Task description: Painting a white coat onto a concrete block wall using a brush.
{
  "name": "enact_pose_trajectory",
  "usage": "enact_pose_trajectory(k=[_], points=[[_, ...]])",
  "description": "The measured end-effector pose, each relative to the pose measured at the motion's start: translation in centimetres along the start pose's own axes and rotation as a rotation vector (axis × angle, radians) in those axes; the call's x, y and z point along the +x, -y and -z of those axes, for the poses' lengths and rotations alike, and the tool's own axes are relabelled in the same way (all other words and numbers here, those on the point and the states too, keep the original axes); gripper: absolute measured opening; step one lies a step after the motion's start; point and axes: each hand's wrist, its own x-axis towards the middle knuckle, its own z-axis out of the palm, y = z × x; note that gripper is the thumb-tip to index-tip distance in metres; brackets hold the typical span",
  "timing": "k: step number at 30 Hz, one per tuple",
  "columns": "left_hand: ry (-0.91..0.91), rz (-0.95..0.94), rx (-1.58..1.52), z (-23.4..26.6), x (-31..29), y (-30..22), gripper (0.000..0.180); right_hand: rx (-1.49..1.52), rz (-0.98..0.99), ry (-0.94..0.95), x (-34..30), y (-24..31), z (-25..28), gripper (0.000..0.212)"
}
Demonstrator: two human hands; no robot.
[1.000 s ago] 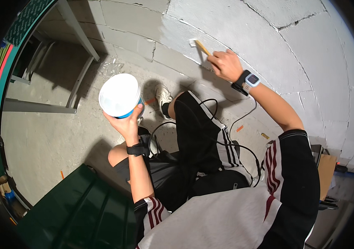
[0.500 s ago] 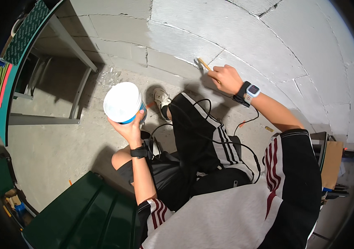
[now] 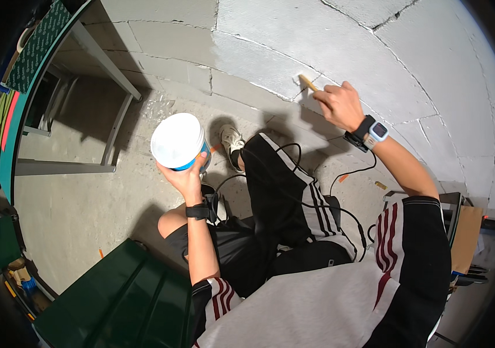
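- From where I stand, the person's right hand (image 3: 340, 107) is closed around the tan handle of a small brush (image 3: 308, 82), the fingers bunched tight.
- The brush is out past the knuckles, at the pale block wall (image 3: 392, 75); its long axis slants from the fist up and leftward, away from the body. Its tip looks to be against the wall, though I can't be sure they touch.
- The left hand (image 3: 186, 180) holds a white bucket (image 3: 176, 139) with a blue side, cupping its near, lower part, thumb up along the side. Whether I'm seeing a lid or white contents, I can't tell.
- The bucket lies left of the brush and nearer the body, well apart from it, above the concrete floor (image 3: 85, 220).
- A white shoe (image 3: 232, 140) is just right of the bucket.
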Motion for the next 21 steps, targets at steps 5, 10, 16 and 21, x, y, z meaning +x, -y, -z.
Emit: enact_pose_trajectory(k=[5, 10, 16, 21], points=[[0.000, -0.033, 0.002, 0.5, -0.4, 0.2, 0.108, 0.139, 0.069, -0.237, -1.0, 1.9, 2.3, 0.009], [-0.039, -0.001, 0.019, 1.0, -0.9, 0.4, 0.106, 0.123, 0.187, -0.064, 2.5, 3.9, -3.1, 0.020], [-0.024, -0.047, 0.030, 1.5, -0.1, 2.0, 0.103, -0.062, 0.108, -0.073, 5.3, 4.2, -5.6, 0.034], [0.020, 0.000, -0.024, 0.3, 0.0, 0.5, 0.098, -0.148, 0.065, -0.129, 0.7, 3.0, -2.4, 0.025]])
